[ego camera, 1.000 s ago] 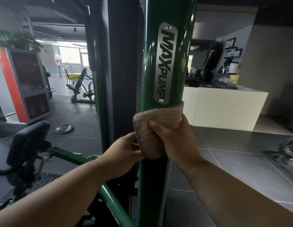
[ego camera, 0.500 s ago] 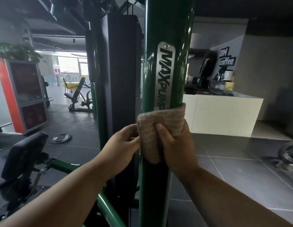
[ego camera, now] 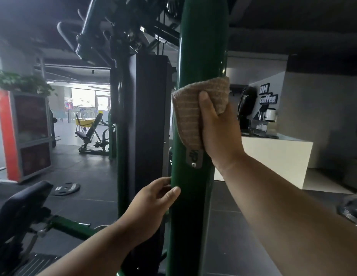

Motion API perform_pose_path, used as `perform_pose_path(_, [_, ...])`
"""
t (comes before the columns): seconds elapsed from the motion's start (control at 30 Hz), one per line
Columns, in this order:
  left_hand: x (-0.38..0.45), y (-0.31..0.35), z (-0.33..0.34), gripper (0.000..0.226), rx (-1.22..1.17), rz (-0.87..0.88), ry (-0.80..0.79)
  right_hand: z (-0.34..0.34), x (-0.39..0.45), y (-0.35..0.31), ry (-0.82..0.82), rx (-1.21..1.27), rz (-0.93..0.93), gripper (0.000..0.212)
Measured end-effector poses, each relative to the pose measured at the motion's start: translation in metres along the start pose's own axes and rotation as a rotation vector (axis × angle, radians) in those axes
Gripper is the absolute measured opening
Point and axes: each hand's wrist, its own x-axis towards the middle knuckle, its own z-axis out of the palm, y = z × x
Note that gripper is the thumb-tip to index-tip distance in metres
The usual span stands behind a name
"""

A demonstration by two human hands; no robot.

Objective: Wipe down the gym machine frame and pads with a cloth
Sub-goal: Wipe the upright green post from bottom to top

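Observation:
A thick green upright post [ego camera: 201, 46] of the gym machine rises straight ahead of me. My right hand [ego camera: 219, 132] grips a folded beige ribbed cloth [ego camera: 190, 114] and presses it against the post, covering most of the metal logo plate [ego camera: 194, 159]. Lower down, my left hand [ego camera: 153, 202] holds the post's left edge, thumb on the front face and fingers behind it. A black pad [ego camera: 20, 206] of the machine sits low on the left, on a green frame bar [ego camera: 72, 226].
A black weight-stack housing [ego camera: 147, 126] stands just left of the post. A weight plate [ego camera: 67, 189] lies on the dark floor. A white coffee counter [ego camera: 273, 158] is at right, a red-sided cabinet [ego camera: 24, 134] at left, another bench machine [ego camera: 92, 134] far back.
My right hand has slid the cloth up the post, over the logo plate. My left hand has let go of the cloth and now holds the post lower down. The view tilted upward.

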Motion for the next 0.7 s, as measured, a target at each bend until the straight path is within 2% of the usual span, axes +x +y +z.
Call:
perform_pose_path(0.2, [0.003,0.004,-0.006,0.025,0.000,-0.018,-0.069,-0.010,-0.051,0.040,-0.032,-0.070,0.008,0.036])
perform_pose_path(0.33, [0.003,0.002,-0.007,0.026,0.048,-0.019,-0.066,-0.012,-0.034,0.021,-0.069,-0.129,0.025,0.039])
perform_pose_path(0.5, [0.003,0.003,-0.012,0.064,0.127,-0.015,-0.059,-0.005,0.005,-0.009,-0.066,-0.015,0.069,0.045])
perform_pose_path(0.57, [0.002,0.004,-0.011,0.058,0.134,-0.015,-0.061,-0.003,0.008,-0.008,-0.035,-0.006,0.043,0.043])
perform_pose_path(0.7, [0.004,0.008,-0.012,0.025,0.127,-0.021,-0.073,-0.007,-0.005,0.007,-0.052,-0.061,-0.005,0.041])
